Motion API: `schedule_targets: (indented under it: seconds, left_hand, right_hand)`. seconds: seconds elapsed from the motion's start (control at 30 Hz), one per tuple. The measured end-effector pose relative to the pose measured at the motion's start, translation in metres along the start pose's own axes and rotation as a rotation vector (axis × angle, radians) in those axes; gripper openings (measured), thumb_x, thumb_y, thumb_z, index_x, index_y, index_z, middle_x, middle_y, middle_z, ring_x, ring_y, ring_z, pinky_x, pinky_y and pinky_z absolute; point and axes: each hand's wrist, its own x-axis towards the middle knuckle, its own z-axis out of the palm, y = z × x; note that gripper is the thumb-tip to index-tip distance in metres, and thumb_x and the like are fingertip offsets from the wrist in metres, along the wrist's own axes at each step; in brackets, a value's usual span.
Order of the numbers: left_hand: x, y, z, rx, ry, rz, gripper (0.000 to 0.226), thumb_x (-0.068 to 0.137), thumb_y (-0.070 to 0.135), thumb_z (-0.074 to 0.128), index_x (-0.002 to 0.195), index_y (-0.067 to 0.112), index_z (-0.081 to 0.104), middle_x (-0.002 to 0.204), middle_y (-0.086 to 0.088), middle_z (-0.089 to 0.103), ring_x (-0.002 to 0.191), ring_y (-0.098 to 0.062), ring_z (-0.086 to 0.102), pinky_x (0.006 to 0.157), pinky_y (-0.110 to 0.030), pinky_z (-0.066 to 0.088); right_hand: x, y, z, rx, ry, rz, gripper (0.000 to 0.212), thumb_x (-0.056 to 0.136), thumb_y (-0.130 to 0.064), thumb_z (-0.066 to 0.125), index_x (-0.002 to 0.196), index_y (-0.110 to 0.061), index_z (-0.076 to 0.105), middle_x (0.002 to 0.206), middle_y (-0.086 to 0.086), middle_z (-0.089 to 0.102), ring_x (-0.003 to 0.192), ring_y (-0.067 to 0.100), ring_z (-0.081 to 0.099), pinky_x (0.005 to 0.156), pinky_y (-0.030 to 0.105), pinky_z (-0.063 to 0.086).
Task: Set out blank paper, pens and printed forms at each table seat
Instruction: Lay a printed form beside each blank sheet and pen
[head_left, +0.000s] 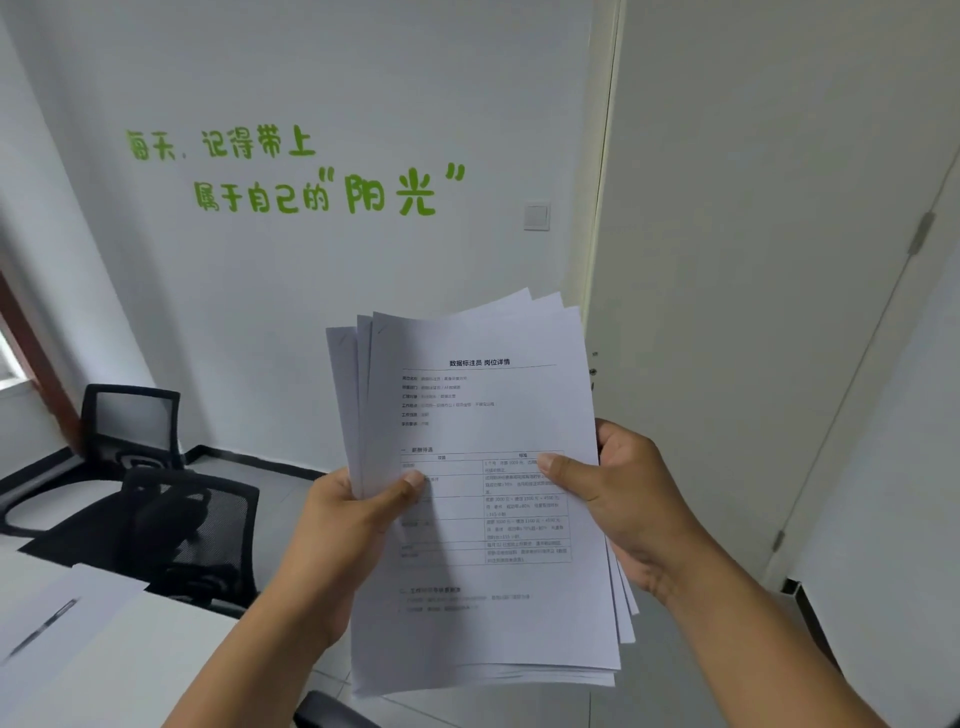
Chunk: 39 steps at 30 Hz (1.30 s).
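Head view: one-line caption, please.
Both hands, left hand and right hand, hold fanned printed forms above the table.

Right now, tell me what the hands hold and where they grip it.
Both hold the stack of printed forms: left hand pinches its left edge, right hand its right edge, thumbs on top.

left hand (358, 512): bare, no glove or ring seen | right hand (631, 499): bare, likewise | forearms: uncovered, no sleeve, watch or band seen
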Motion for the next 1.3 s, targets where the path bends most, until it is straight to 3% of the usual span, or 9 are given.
schedule_targets:
  seconds: [0.17, 0.57, 0.83, 1.03, 1.17, 1.3]
  left_hand:
    - [0.010, -0.007, -0.042, -0.005, 0.057, -0.027, 0.012, 0.102, 0.017, 0.075, 0.108, 0.011, 0.083, 0.103, -0.008, 0.086, 0.094, -0.034, 0.082, 0.096, -0.059, 0.063]
    - [0.039, -0.022, -0.211, -0.026, 0.177, -0.061, 0.010, 0.103, 0.020, 0.075, 0.108, 0.015, 0.082, 0.100, 0.000, 0.086, 0.085, -0.021, 0.083, 0.073, -0.037, 0.059]
    - [0.033, -0.057, -0.324, -0.050, 0.365, -0.127, 0.012, 0.104, 0.023, 0.075, 0.114, 0.018, 0.080, 0.102, 0.003, 0.086, 0.093, -0.023, 0.084, 0.083, -0.040, 0.064]
    - [0.030, -0.088, -0.353, -0.069, 0.508, -0.179, 0.013, 0.102, 0.025, 0.077, 0.113, 0.019, 0.081, 0.103, 0.002, 0.086, 0.096, -0.025, 0.083, 0.095, -0.050, 0.065]
    - [0.017, -0.122, -0.359, -0.124, 0.662, -0.211, 0.014, 0.100, 0.020, 0.080, 0.113, 0.016, 0.082, 0.104, -0.002, 0.086, 0.096, -0.027, 0.084, 0.095, -0.051, 0.066]
    - [-0.006, -0.160, -0.362, -0.167, 0.783, -0.261, 0.020, 0.097, 0.020, 0.083, 0.116, 0.013, 0.081, 0.107, -0.005, 0.086, 0.099, -0.028, 0.084, 0.096, -0.053, 0.066]
  right_hand:
    - [0.013, 0.002, 0.046, -0.020, -0.053, 0.018, 0.022, 0.099, -0.004, 0.077, 0.119, -0.013, 0.077, 0.111, 0.004, 0.084, 0.105, 0.029, 0.081, 0.099, 0.055, 0.063]
    - [0.030, 0.021, 0.228, -0.045, -0.148, 0.098, 0.019, 0.099, 0.000, 0.074, 0.116, -0.009, 0.077, 0.108, 0.009, 0.085, 0.099, 0.034, 0.082, 0.094, 0.060, 0.064]
    - [0.041, 0.060, 0.353, -0.088, -0.332, 0.161, 0.019, 0.099, -0.001, 0.074, 0.117, -0.008, 0.077, 0.107, 0.008, 0.085, 0.097, 0.034, 0.083, 0.094, 0.059, 0.065]
    - [0.063, 0.093, 0.398, -0.120, -0.487, 0.197, 0.019, 0.100, 0.000, 0.072, 0.116, -0.009, 0.078, 0.106, 0.008, 0.085, 0.094, 0.033, 0.083, 0.089, 0.052, 0.066]
    - [0.082, 0.132, 0.428, -0.157, -0.658, 0.251, 0.020, 0.101, 0.001, 0.071, 0.116, -0.011, 0.077, 0.103, 0.006, 0.085, 0.090, 0.030, 0.084, 0.079, 0.043, 0.066]
    - [0.085, 0.178, 0.454, -0.219, -0.800, 0.313, 0.021, 0.103, -0.001, 0.069, 0.121, -0.010, 0.075, 0.106, 0.007, 0.085, 0.094, 0.031, 0.083, 0.088, 0.048, 0.066]
